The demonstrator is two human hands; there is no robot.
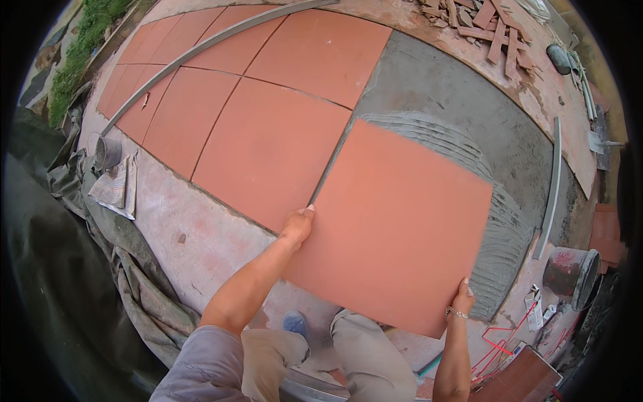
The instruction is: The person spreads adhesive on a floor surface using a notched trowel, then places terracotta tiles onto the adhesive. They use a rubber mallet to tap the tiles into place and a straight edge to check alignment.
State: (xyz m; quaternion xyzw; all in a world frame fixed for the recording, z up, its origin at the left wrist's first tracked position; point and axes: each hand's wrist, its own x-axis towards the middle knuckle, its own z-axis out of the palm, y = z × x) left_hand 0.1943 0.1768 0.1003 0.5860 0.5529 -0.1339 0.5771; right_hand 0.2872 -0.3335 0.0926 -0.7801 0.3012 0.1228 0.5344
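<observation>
A large square terracotta floor tile (395,224) is held between my two hands, tilted above a bed of grey mortar (499,244) combed into ridges. My left hand (299,225) grips its left edge, thumb on top, beside the laid tiles (261,151). On the right edge, my right hand (463,298), with a bracelet at the wrist, holds the tile near its lower corner. The fingers beneath the tile are hidden on both sides. Smoother grey mortar (455,87) stretches beyond the ridges.
A long metal straightedge (201,47) lies across the laid tiles; another metal bar (552,187) lies at the right. A stained bucket (569,271) stands at the right. Broken tile strips (499,33) are piled at the back. A dark tarp (60,268) covers the left side.
</observation>
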